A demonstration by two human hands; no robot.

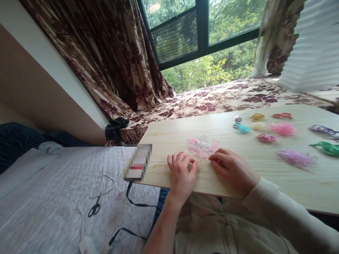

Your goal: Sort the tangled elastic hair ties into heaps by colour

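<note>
A loose pile of thin pastel elastic bands (201, 146), mostly pink, lies on the pale wooden board in front of me. At the pile's near left edge is my left hand (182, 173), thumb and index fingertip together, the other fingers loosely curved. My right hand (233, 170) is closed at the pile's near right edge, its fingertips pressed together. Whatever is in either pinch is too small to make out. Sorted on the right are a pink heap of bands (284, 129), a purple heap of bands (295, 157) and a small turquoise heap (243, 129).
The wooden board (169, 134) also bears yellow (257, 117), red (282, 115) and green (328, 148) hair ties. A blurred-out phone-like object (139, 162) sits at its left corner. Scissors (94, 209) and a white cable (81, 208) lie on the bed.
</note>
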